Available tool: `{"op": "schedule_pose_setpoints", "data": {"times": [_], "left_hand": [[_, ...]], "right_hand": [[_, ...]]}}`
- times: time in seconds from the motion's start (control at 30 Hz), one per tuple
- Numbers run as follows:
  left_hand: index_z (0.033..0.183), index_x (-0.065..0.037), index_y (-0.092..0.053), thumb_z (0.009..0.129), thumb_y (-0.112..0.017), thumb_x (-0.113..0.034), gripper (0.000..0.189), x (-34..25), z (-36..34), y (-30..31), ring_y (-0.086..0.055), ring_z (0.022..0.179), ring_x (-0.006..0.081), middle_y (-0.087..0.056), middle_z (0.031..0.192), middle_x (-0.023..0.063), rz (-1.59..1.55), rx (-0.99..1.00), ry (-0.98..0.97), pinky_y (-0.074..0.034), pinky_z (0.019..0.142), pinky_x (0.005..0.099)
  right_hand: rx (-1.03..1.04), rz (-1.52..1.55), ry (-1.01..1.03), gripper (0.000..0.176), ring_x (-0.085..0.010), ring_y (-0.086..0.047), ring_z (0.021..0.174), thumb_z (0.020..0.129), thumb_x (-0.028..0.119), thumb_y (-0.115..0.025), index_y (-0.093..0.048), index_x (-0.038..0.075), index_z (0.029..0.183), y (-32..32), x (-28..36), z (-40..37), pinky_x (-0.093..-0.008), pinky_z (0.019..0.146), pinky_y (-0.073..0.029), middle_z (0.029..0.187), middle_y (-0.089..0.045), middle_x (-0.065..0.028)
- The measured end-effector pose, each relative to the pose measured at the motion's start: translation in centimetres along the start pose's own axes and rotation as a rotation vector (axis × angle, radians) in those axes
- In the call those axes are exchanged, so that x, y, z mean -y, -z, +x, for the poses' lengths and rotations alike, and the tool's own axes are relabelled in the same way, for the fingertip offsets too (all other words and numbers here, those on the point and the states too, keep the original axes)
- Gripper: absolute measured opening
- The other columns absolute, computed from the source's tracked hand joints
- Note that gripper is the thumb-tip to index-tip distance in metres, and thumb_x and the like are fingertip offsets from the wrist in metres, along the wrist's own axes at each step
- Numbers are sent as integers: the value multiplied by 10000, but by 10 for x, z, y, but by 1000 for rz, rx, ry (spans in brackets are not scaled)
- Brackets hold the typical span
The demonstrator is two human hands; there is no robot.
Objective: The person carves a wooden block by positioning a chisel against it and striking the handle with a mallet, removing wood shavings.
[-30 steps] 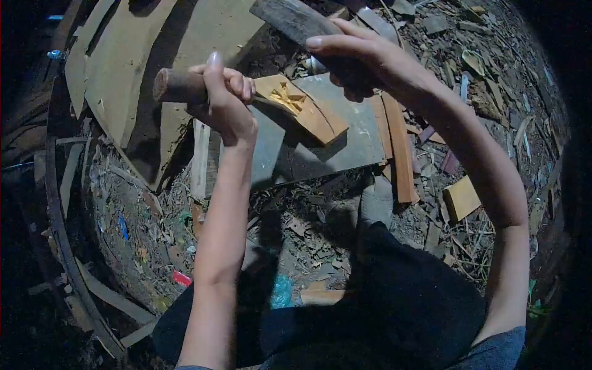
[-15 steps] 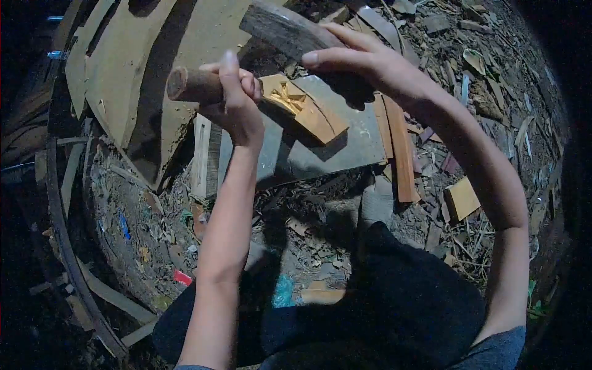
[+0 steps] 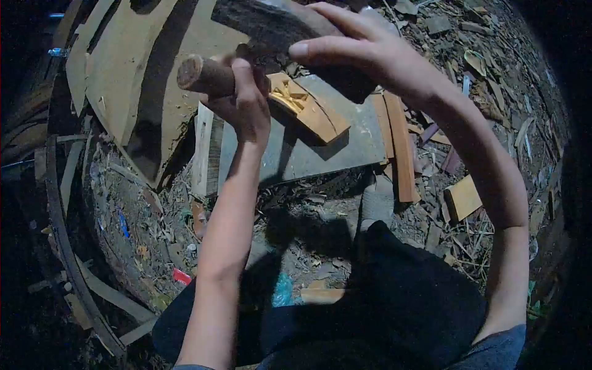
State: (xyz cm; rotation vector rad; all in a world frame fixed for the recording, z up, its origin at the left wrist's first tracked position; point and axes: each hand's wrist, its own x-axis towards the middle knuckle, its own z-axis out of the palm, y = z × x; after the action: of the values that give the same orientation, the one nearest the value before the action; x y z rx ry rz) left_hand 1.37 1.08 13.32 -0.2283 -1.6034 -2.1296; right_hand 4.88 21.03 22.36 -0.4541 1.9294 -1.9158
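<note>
The block (image 3: 320, 122) lies slantwise on the grey board (image 3: 364, 132), its yellow wood cut into a hollow toward the far left end, with loose chips (image 3: 287, 97) in the hollow. A dark curved line runs along its top.

Above the left part of the board, the left hand (image 3: 246, 105) is closed in a fist around a round brown handle (image 3: 213, 78), thumb on top, with the handle's blunt end sticking out to the left. What lies at the other end of the handle is hidden.

Over the far edge of the board, the right hand (image 3: 370, 54) grips a dark, rough slab (image 3: 268, 24) between thumb and fingers, the thumb across its near side; the tips of the lower fingers cannot be made out. The slab is held tilted, its far end up and to the left.

Against the right side of the board lie reddish strips (image 3: 402, 151), and a pale post (image 3: 203, 148) is at its left. Just nearer than the board is a foot (image 3: 377, 203) in a grey covering. A yellow offcut (image 3: 464, 197) lies to the right of the board, on littered soil, and large sheets (image 3: 129, 80) lie beyond its left side.
</note>
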Motion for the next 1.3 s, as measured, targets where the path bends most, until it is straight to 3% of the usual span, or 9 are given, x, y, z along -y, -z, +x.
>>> {"op": "schedule_pose_setpoints", "data": {"times": [0.3,0.37,0.4,0.57,0.6,0.83,0.9,0.97,1.3], "left_hand": [[1041,-24,-502,864,-682,-216,316,39,8,41,-573,665,146,-576,808,69,74,185,129,-490,593,293],[1130,-15,-528,873,-679,-308,418,50,6,59,-579,926,220,-578,1039,134,1356,255,-878,-481,802,411],[1204,-28,-535,884,-666,-354,476,115,5,38,-487,1134,265,-501,1239,142,1156,-370,-844,-383,952,492],[1207,-28,-533,885,-669,-356,480,107,-6,30,-515,1090,276,-530,1177,132,952,-197,-681,-409,918,486],[1208,-28,-532,885,-670,-357,481,104,-10,33,-522,1079,278,-538,1162,130,911,-155,-635,-416,909,484],[1214,-28,-529,888,-675,-361,489,58,-3,41,-572,1001,296,-589,1054,114,597,144,-393,-461,850,474],[1179,-60,-544,902,-659,-327,401,41,12,45,-605,721,248,-603,802,69,560,-45,-191,-506,656,384],[920,-126,-510,931,-578,-194,97,6,25,26,-442,461,123,-495,605,12,-455,49,-52,-393,446,289],[832,-55,-440,880,-614,-60,181,-13,35,11,-387,414,95,-429,546,19,-92,-2,10,-350,401,265]], "right_hand": [[18,-574,-2,645,-219,-613,666,900,409,-576,-390,-51,1312,-21,62,-2,-350,575,-505,902,-636,-178],[155,-724,134,623,-241,-615,631,898,384,-564,-390,-59,1299,-16,59,2,-366,562,-510,856,-643,-187],[223,-800,204,611,-252,-615,613,898,372,-557,-390,-63,1293,-15,59,3,-374,555,-512,832,-646,-192],[45,-666,9,548,-284,-601,517,865,342,-554,-412,-75,1191,-47,108,-18,-406,518,-518,606,-590,-164],[51,-663,3,548,-284,-601,517,865,342,-554,-412,-75,1191,32,61,-50,-406,518,-518,606,-590,-164],[-339,-702,563,563,-340,-671,746,753,374,-637,-571,8,1177,-41,7,13,-451,698,-551,805,-668,-191],[-320,-455,555,568,-346,-662,701,733,397,-609,-581,17,1153,-33,-7,18,-470,658,-545,786,-657,-208],[-140,-359,275,709,-198,-611,672,896,369,-587,-306,-87,1360,-26,30,-13,-310,585,-525,840,-627,-167],[27,7,148,651,-107,-526,737,898,387,-662,-399,-32,1321,3,8,-6,-261,606,-433,904,-558,-56]]}}
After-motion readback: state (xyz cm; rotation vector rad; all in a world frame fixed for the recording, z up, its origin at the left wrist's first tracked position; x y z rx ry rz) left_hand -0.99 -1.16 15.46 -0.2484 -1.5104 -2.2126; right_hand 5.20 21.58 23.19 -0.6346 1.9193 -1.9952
